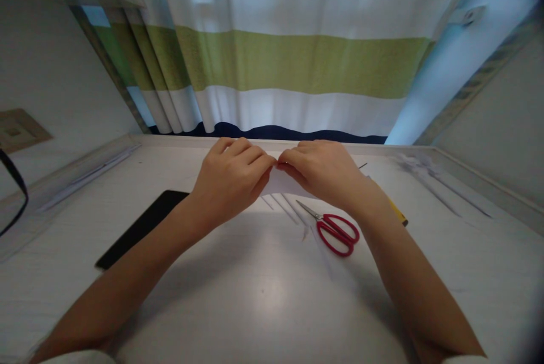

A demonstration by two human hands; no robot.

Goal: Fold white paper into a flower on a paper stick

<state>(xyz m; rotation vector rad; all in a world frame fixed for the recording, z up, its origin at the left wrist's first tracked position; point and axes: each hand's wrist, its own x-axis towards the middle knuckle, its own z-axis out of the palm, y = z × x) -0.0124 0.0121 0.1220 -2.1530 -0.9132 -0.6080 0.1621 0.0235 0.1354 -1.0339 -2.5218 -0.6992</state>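
A piece of white paper (284,183) is held up between my two hands, above the far part of the white table. My left hand (235,174) pinches its upper edge between thumb and forefinger. Right beside it, my right hand (319,170) pinches the same edge, the fingertips of both hands almost meeting. Much of the paper is hidden behind the fingers. Below my right hand lie scissors (337,232) with red handles, their blades pointing up and left. Thin white paper strips (285,208) lie beside the blades.
A black flat tablet-like object (147,227) lies partly behind my left forearm. Something yellow (398,212) shows past my right wrist. More paper strips (446,185) lie at the far right of the white table (255,307). A striped curtain (293,63) hangs behind it.
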